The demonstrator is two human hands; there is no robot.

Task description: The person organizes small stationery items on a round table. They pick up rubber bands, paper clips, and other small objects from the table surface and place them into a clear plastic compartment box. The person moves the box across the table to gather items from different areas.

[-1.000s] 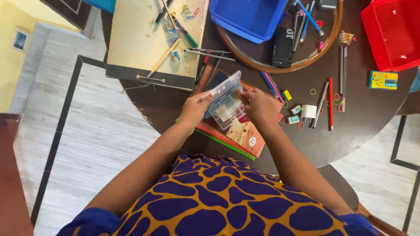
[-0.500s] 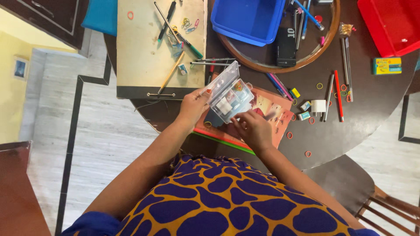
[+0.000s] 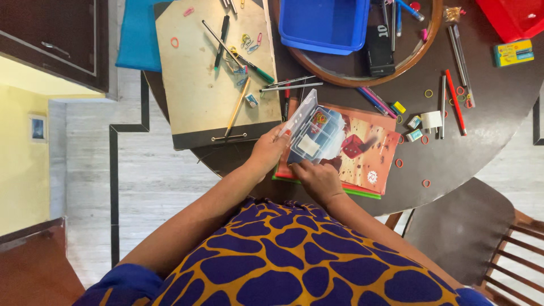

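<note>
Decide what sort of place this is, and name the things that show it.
Probably a room in a home used for sorting stationery: a round dark table strewn with pens and rubber bands, a wooden chair, a tiled floor. The left hand and right hand hold a clear compartment box.

A dark round table (image 3: 481,141) fills the upper right of the frame, with a tan clipboard (image 3: 198,85) at its upper left edge, a round wooden tray (image 3: 362,76) at top centre, and a stack of colourful books (image 3: 362,153) at the near edge in the middle. Right of the books lie a small white block (image 3: 433,120), erasers (image 3: 415,135), loose rubber bands (image 3: 426,183), a red pencil (image 3: 455,102) and grey pens (image 3: 460,48). A yellow box (image 3: 513,52) and a red tub (image 3: 518,17) sit at the upper right.
</note>
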